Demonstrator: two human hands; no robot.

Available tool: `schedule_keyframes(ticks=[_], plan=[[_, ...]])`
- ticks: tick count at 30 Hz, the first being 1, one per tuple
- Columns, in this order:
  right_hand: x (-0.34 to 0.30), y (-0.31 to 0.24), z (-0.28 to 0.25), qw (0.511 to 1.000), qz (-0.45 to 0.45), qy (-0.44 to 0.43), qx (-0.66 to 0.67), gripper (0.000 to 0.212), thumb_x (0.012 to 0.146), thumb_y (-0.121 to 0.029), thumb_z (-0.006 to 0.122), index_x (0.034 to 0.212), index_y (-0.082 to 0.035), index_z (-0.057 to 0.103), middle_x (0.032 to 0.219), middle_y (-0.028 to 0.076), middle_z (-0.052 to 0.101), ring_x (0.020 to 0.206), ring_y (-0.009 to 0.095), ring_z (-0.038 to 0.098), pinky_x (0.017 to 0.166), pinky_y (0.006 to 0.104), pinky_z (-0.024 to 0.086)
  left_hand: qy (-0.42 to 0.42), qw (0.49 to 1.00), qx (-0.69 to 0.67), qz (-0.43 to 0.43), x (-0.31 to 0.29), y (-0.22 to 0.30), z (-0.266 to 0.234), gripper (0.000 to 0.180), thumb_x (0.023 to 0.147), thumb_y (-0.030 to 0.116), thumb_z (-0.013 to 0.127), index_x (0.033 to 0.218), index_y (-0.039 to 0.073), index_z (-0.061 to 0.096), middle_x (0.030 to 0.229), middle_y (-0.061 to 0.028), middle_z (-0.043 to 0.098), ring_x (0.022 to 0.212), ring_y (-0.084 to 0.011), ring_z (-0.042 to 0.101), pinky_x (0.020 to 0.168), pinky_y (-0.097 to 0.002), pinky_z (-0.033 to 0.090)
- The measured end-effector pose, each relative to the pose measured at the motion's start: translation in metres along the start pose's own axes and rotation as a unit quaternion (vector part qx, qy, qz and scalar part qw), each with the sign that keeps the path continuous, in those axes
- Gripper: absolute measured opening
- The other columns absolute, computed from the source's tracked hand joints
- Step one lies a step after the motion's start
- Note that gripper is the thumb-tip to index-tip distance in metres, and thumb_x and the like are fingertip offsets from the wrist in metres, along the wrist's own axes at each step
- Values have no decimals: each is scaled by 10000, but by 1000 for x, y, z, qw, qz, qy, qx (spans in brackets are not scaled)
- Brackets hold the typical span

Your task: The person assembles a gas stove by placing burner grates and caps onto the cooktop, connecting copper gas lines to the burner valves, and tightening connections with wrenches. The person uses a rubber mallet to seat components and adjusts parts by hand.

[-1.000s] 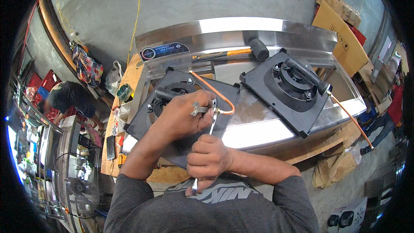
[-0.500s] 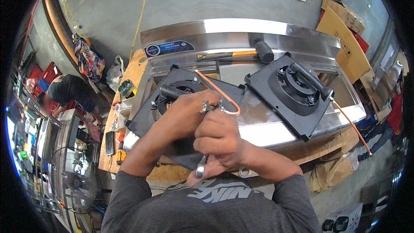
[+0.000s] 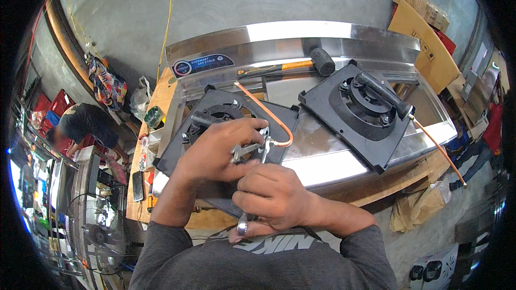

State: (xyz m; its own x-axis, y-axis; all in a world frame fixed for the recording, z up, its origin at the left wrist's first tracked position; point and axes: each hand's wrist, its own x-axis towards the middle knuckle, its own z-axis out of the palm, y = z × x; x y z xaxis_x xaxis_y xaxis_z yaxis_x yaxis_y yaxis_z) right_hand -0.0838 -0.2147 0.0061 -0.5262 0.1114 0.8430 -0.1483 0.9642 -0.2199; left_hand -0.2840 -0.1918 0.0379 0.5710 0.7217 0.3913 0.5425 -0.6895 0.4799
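Both my hands work at the left black burner plate (image 3: 174, 147), where a bent copper pipe (image 3: 264, 108) ends in a small fitting (image 3: 274, 143). My left hand (image 3: 217, 147) is closed round a metal wrench (image 3: 246, 152) by that fitting; an open jaw sticks out below its fingers. Nearer my body, my right hand (image 3: 275, 196) grips a second wrench (image 3: 242, 227). This wrench's ring end shows under the fist, and its other end reaches up toward the fitting. My left hand hides part of the burner.
A steel stove body (image 3: 322, 153) lies on a wooden bench (image 3: 376, 193). To the right is another burner plate (image 3: 344, 113) with a thin copper pipe (image 3: 438, 150) overhanging the edge. A mallet (image 3: 322, 62) rests behind. A phone (image 3: 138, 186) lies left; a person (image 3: 88, 123) bends beyond a fan (image 3: 97, 233).
My right fist has drawn back toward my body, apart from my left hand, uncovering the wrench end at the fitting. The left wrench's open jaw has swung down and left.
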Motion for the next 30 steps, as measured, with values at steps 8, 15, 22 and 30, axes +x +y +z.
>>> schedule_keyframes(ticks=[8, 15, 22, 30], plan=[[-17, 8, 13, 996, -56, -55, -35, 522, 783, -578, 709, 844, -77, 573, 830, 55, 496, 783, 240, 554, 643, 354, 446, 49, 991, 104, 71, -16, 3, 13, 418, 717, 225, 821, 1065, 54, 665, 1332, -181, 635, 1296, -382, 581, 1073, -490, 474], [-21, 10, 20, 994, -77, -40, -63, 502, 801, -571, 693, 829, -84, 574, 806, 36, 491, 785, 212, 545, 636, 338, 420, 55, 990, 85, 96, -21, -2, 17, 321, 753, 197, 778, 1032, 80, 670, 1336, -111, 639, 1336, -370, 543, 1102, -545, 434], [-16, 2, 21, 996, -50, 38, -66, 566, 789, -569, 706, 1037, -63, 651, 1190, 148, 602, 995, 276, 611, 785, 373, 472, 80, 993, -41, 82, -33, -2, 25, 319, 786, 210, 759, 1071, 103, 662, 1235, -90, 697, 1274, -274, 612, 1138, -566, 387], [-3, -9, 13, 993, -1, 58, -106, 554, 850, -614, 686, 1155, -152, 705, 1159, 126, 690, 1039, 253, 665, 854, 406, 472, 111, 985, 41, 128, -32, -1, 28, 287, 837, 227, 702, 1085, 82, 707, 1198, -97, 715, 1151, -274, 685, 1046, -471, 505]])
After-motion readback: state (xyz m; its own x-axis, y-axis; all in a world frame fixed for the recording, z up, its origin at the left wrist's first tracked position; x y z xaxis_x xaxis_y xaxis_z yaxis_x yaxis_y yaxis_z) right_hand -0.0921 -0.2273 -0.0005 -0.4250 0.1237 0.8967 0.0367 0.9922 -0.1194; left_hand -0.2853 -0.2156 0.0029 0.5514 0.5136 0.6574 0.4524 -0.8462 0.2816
